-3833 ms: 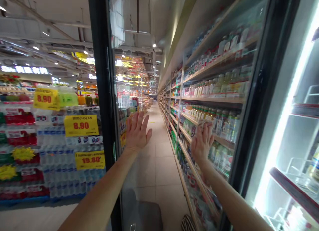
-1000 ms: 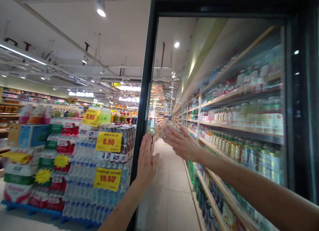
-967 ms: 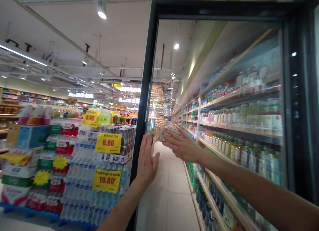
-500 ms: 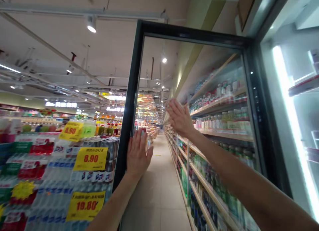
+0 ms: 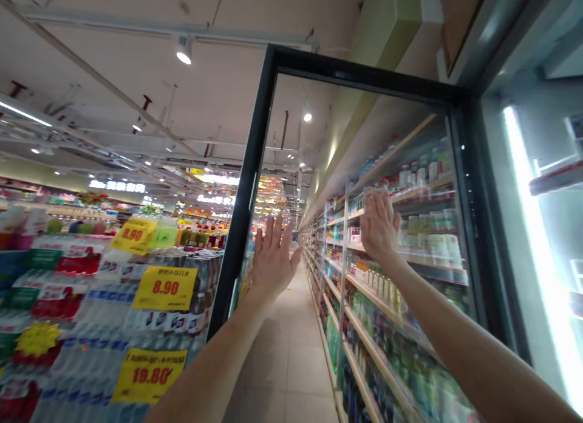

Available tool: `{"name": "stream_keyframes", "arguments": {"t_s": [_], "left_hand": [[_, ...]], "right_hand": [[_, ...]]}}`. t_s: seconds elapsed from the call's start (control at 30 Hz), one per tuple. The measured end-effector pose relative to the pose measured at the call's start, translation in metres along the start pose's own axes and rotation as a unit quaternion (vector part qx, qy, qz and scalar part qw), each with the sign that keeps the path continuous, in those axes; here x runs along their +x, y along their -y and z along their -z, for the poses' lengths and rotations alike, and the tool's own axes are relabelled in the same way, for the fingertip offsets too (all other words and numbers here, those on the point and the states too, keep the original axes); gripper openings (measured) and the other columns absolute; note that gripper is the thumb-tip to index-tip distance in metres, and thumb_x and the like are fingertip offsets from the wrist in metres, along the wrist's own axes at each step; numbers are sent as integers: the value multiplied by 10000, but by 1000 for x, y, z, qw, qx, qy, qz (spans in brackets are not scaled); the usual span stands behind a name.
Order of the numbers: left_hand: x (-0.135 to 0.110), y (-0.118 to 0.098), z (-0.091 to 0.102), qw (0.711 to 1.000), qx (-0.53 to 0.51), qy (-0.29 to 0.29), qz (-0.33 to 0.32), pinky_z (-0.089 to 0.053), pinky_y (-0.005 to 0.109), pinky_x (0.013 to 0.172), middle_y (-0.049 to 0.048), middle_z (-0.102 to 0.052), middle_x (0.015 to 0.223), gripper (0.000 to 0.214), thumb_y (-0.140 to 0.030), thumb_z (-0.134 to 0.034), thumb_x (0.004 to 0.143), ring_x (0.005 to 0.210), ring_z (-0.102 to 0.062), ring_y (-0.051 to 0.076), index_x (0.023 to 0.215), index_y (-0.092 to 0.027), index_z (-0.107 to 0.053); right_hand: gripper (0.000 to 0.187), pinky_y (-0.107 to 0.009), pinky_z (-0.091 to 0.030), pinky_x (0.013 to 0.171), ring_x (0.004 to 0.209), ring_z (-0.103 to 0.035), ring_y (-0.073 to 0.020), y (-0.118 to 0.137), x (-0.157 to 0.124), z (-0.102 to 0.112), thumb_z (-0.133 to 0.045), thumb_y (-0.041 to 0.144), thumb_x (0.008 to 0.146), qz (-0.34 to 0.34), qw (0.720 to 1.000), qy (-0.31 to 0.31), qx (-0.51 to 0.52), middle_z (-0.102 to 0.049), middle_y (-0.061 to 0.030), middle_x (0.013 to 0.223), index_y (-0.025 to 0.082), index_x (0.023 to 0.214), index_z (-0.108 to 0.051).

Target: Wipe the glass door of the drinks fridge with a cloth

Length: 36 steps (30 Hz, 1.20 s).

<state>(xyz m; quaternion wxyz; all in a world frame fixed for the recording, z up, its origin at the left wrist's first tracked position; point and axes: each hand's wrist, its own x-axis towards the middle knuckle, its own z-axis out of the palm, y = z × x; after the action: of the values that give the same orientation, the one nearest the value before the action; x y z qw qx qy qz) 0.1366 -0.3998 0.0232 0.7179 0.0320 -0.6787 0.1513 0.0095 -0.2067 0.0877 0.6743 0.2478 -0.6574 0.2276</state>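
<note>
- Standing ajar, a flat, clear glass door pane (image 5: 314,149) is bordered by a smooth black frame (image 5: 246,198).
- The bare left hand (image 5: 274,260) is held up near the left edge of the pane, palm toward the glass; its grip is spread, fingers apart, with nothing seen in it. Contact with the glass cannot be confirmed.
- The bare right hand (image 5: 380,228) is laid toward the right part of the pane, fingers stretched and nearly together. At its fingertips a crumpled, pale, cloth-like piece (image 5: 370,192) is partly shown; whether it is clamped by the grip or only pressed flat cannot be told.
- Long wooden shelves (image 5: 373,297) lined with capped bottles, and a pale tiled floor (image 5: 273,362), are seen in the pane.
- To the right, a cabinet interior is lit by a straight white light strip (image 5: 523,186).
- To the left, film-wrapped packs of clear bottles (image 5: 104,304) are stacked, hung with flat yellow price signs (image 5: 165,288).
- Compared with half a second ago, the right hand has been carried rightward across the pane, and the hands are set farther apart.
- The left hand's fingers have been fanned wider; the door has been left ajar.
</note>
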Motion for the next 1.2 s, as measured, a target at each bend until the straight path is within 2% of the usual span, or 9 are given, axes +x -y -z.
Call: {"name": "stream_keyframes", "arguments": {"t_s": [0.2,0.37,0.53,0.7,0.87,0.9,1.03,1.1,1.2], "left_hand": [[-3,1,-1,999,36,10,0,-249,502,1085,155,-328,1457,521,-386,-446,890,1379,-224,302,1349,-141,-409],[-3,2,-5,999,43,13,-1,-255,498,1086,153,-317,1462,502,-359,-426,897,1380,-222,295,1349,-142,-411],[-3,3,-8,1000,29,8,3,-235,491,1096,152,-334,1454,505,-365,-433,895,1382,-219,289,1349,-145,-415],[-3,3,-9,1000,26,11,7,-228,494,1094,154,-310,1465,521,-380,-432,894,1380,-220,297,1360,-148,-399],[-5,4,-11,1000,16,4,3,-209,487,1101,153,-304,1468,522,-378,-429,893,1384,-212,287,1363,-152,-389],[-5,5,-11,1000,12,0,0,-209,482,1102,152,-309,1466,524,-375,-429,893,1381,-221,283,1366,-155,-384],[-4,7,-10,1000,2,6,-8,-195,479,1106,139,-323,1462,504,-346,-442,887,1374,-246,278,1361,-180,-397],[-4,2,-9,1000,2,9,-12,-177,496,1107,133,-340,1455,476,-333,-435,890,1376,-239,283,1344,-188,-422],[-7,-16,-8,1000,-2,9,-17,-155,512,1110,140,-332,1457,491,-358,-437,891,1381,-220,293,1342,-165,-423]], "right_hand": [[477,-495,-214,1096,1377,-257,-224,-42,-28,2,-318,293,904,125,992,19,2,-363,-70,1462,241,1372,-400],[528,-572,-278,1035,1378,-235,-309,-76,-31,5,-302,326,904,-128,991,-41,-5,-341,-156,1459,162,1404,-353],[495,-486,-268,1066,1373,-265,-243,-73,-48,2,-305,314,900,52,999,4,3,-375,-88,1451,231,1380,-395],[519,-528,-285,1029,1356,-282,-287,-60,-52,-3,-299,319,890,-116,990,-75,-14,-381,-135,1438,184,1384,-388],[495,-460,-228,1092,1377,-250,-223,-51,-63,0,-325,303,893,107,994,31,10,-368,-68,1455,248,1381,-386],[494,-473,-216,1095,1376,-252,-225,-56,-63,1,-321,303,894,95,995,32,10,-366,-66,1456,250,1380,-386],[533,-560,-242,1055,1379,-224,-297,-77,-59,4,-300,312,889,-124,992,-16,-11,-322,-135,1470,170,1400,-353],[541,-552,-251,1056,1384,-209,-295,-75,-62,4,-301,322,890,-120,993,-6,-12,-315,-134,1474,167,1406,-341],[521,-514,-241,1072,1389,-209,-257,-59,-73,1,-293,333,899,-28,1000,3,-10,-333,-99,1470,208,1402,-347]]}}
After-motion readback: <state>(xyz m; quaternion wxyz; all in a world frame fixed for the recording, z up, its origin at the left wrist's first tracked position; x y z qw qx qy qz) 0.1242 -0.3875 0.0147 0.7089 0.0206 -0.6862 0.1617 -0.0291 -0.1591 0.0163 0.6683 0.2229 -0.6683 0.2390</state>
